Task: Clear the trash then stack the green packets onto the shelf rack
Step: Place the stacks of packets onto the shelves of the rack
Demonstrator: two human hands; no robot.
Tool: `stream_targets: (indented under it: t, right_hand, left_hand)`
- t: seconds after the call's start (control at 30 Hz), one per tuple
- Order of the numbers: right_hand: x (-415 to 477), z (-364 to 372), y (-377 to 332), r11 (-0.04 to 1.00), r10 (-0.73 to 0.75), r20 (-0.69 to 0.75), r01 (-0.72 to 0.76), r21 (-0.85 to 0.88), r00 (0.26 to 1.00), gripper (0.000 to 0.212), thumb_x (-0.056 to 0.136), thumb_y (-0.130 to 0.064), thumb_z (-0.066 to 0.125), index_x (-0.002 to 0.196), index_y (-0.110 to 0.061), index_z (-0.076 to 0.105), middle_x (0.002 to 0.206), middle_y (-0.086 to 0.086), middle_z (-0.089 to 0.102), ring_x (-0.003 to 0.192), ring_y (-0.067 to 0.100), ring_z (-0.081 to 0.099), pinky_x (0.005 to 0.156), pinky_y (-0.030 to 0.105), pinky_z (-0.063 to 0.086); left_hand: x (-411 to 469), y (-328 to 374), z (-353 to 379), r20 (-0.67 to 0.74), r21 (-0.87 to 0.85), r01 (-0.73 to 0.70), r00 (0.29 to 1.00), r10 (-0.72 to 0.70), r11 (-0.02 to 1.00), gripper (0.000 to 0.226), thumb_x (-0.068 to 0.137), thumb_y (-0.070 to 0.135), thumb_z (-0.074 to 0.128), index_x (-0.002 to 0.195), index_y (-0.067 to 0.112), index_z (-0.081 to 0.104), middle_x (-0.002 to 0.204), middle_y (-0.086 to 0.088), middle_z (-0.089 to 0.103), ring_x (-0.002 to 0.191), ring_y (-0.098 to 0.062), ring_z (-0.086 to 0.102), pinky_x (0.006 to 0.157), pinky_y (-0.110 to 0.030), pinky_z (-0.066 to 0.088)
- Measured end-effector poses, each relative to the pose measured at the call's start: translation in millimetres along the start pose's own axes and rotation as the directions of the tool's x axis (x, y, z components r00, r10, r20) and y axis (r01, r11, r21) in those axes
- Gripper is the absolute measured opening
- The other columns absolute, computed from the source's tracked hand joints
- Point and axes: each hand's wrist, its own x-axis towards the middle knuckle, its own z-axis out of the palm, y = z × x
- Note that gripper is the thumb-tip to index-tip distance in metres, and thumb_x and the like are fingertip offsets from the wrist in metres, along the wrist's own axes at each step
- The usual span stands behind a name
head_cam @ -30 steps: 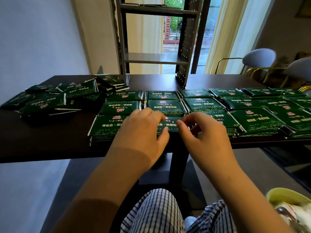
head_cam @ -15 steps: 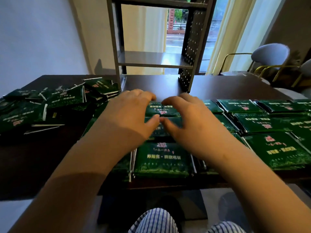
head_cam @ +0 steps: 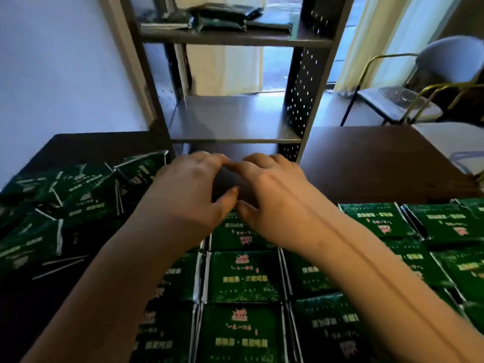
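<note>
**Shelf rack.** The shelf rack [head_cam: 303, 82] stands on the dark table [head_cam: 379, 163], at its far side. The upper shelf [head_cam: 235, 38] carries a low stack of green packets [head_cam: 222, 18] lying flat, with several overlapping. The middle shelf [head_cam: 230, 119] shows a bare grey surface.

**Packets on the table.** Sorted green packets [head_cam: 243, 279] lie face up in close rows across the near and right part of the table, edges touching. A loose heap of packets [head_cam: 65, 200] lies to the left, tilted and overlapping, just beside the rack's left post.

**Hands.** The left hand [head_cam: 188, 195] and the right hand [head_cam: 272, 200] reach forward side by side, palms down. Their fingers are arched, and fingertips and thumbs nearly meet. They sit at the far edge of the sorted rows, just in front of the rack's base. The area under the palms is dark and blurred, so whether either hand grasps a packet cannot be told.

**Surroundings.** A grey chair [head_cam: 432, 74] with a brass frame stands beyond the table on the right.

**Change from earlier.** Half a second ago both hands lay over the second row of sorted packets. They are now farther forward, beyond the last row and close to the rack. The view has closed in and tipped up, which brings the loaded upper shelf into sight.
</note>
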Motion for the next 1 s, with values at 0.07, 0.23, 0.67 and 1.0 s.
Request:
stream_targets:
  t: [0.07,0.23,0.67,1.0]
  right_hand:
    - [3,-23,-7,0.999,-0.005,0.021,0.004,0.036,1.000,0.057,0.092,-0.039,0.057,0.146,-0.029,0.040,0.140,0.000,0.048,0.126,0.027,0.043,0.108,0.043,0.036]
    - [8,-67,-31,0.994,-0.003,0.113,-0.009,0.106,0.994,0.051,0.097,-0.031,0.050,0.147,-0.030,0.040,0.143,0.000,0.046,0.129,0.027,0.040,0.110,0.042,0.031]
    - [50,-82,-104,0.945,-0.047,0.235,-0.033,0.326,0.971,0.050,0.095,-0.038,0.057,0.143,-0.028,0.046,0.131,0.003,0.057,0.121,0.027,0.055,0.102,0.046,0.048]
    - [97,-18,-175,0.884,0.093,0.418,-0.268,0.383,0.904,0.063,0.097,-0.038,0.057,0.154,-0.024,0.032,0.152,0.006,0.042,0.122,0.023,0.056,0.091,0.030,0.050]
  left_hand:
    - [-1,5,-19,-0.011,0.003,0.038,0.999,-0.038,0.999,0.056,0.083,0.054,0.050,0.133,0.030,0.054,0.121,0.003,0.060,0.111,-0.019,0.054,0.098,-0.043,0.046]
    - [-14,17,-62,-0.016,0.009,0.121,0.992,-0.121,0.993,0.058,0.081,0.057,0.044,0.127,0.025,0.057,0.115,-0.001,0.060,0.106,-0.022,0.055,0.095,-0.046,0.046]
    - [-71,-40,-138,-0.032,-0.004,0.460,0.887,-0.460,0.888,0.056,0.091,0.052,0.056,0.141,0.029,0.045,0.142,-0.004,0.045,0.135,-0.025,0.038,0.113,-0.046,0.033]
    - [-101,-152,-136,0.151,-0.181,0.623,0.782,-0.604,0.761,0.067,0.090,0.050,0.062,0.147,0.026,0.035,0.141,-0.009,0.044,0.131,-0.029,0.040,0.109,-0.048,0.038]
